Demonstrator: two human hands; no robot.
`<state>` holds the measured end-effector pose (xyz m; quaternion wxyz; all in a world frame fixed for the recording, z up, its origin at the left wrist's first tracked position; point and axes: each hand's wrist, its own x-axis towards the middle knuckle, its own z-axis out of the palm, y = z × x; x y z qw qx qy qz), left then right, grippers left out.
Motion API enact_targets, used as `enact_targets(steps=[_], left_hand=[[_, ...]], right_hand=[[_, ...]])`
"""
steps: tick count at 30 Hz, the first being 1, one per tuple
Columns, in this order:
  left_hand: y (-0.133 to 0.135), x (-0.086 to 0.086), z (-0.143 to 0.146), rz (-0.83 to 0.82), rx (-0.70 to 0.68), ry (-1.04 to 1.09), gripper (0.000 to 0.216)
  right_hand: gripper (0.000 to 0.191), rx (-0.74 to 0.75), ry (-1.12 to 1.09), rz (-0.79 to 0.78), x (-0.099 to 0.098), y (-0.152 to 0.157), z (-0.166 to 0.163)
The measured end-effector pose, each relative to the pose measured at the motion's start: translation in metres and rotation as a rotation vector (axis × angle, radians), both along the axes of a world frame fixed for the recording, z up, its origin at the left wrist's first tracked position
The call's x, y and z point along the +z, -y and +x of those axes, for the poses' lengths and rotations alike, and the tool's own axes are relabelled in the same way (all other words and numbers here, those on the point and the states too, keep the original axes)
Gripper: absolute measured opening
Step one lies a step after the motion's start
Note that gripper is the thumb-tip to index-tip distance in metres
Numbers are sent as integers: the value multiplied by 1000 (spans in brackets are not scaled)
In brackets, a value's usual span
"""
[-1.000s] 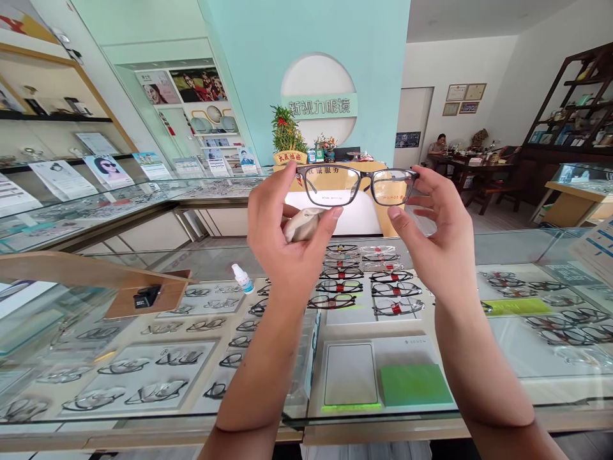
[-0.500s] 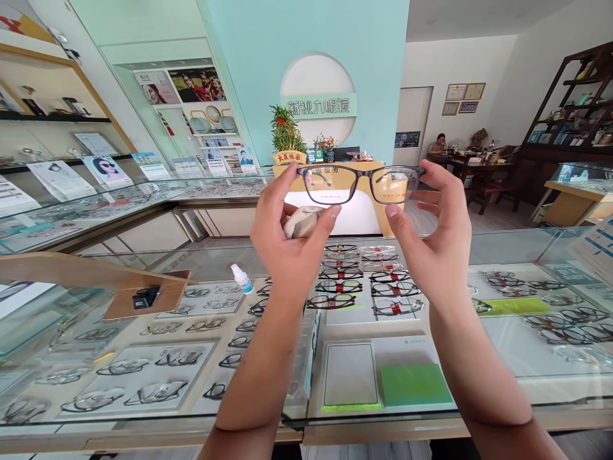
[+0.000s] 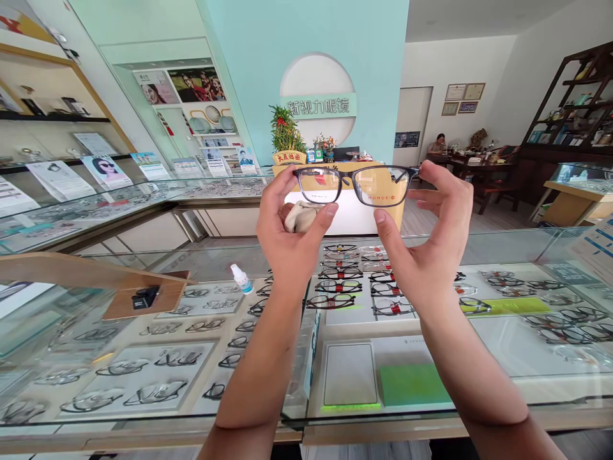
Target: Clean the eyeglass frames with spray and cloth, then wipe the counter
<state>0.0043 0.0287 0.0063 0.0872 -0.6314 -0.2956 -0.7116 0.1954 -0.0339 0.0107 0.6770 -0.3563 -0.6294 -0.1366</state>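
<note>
Left hand (image 3: 293, 246) and right hand (image 3: 428, 239): bare
Left forearm (image 3: 265, 358) and right forearm (image 3: 472, 358) likewise bare; each smooth in outline, tapering to a slim wrist (image 3: 290, 291); one transverse crease (image 3: 246, 426) per arm near the elbow; thumb tips (image 3: 329, 213) rounded.

leafy plant (image 3: 286, 133) (red-flecked) | green box (image 3: 410, 385) under glass | dark shelf (image 3: 571, 116), right

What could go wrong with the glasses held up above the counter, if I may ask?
The glasses could slip onto the glass counter, since they seem held only by fingertips. The pale cloth bunched in the left hand might make that grip less sure. The right hand, its thumb close beneath a lens, could smudge it.
</note>
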Motion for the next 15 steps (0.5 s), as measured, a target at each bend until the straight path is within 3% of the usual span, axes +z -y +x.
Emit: enact_targets(steps=[7, 15], left_hand=[[0, 0, 1, 6, 37, 10, 65], [17, -2, 8, 58, 157, 32, 76]], right_hand=[[66, 119, -36, -70, -2, -2, 2], [36, 196, -95, -147, -1, -21, 20]])
